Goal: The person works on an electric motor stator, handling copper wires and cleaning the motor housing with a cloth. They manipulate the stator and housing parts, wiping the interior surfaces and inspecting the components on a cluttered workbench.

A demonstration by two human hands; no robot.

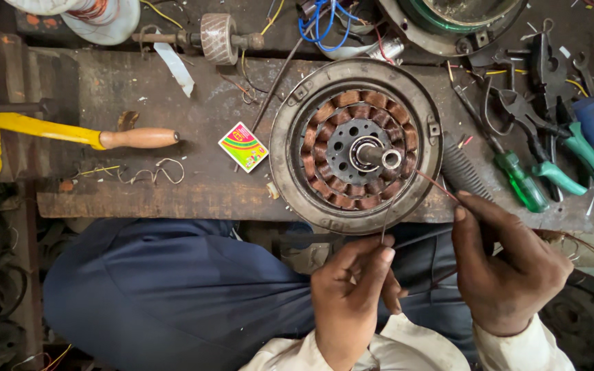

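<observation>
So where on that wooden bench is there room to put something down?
Bare bench lies between the wooden-handled tool and the round motor, around the small colourful box. The right side is crowded with pliers and a screwdriver.

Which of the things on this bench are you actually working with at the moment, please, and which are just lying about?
In use:
left hand and right hand, pinching the thin copper wire
fan motor stator with copper windings, where the wire leads

Lying about:
green-handled pliers
green-handled screwdriver
small colourful box
wooden-handled yellow lever
blue wires
</observation>
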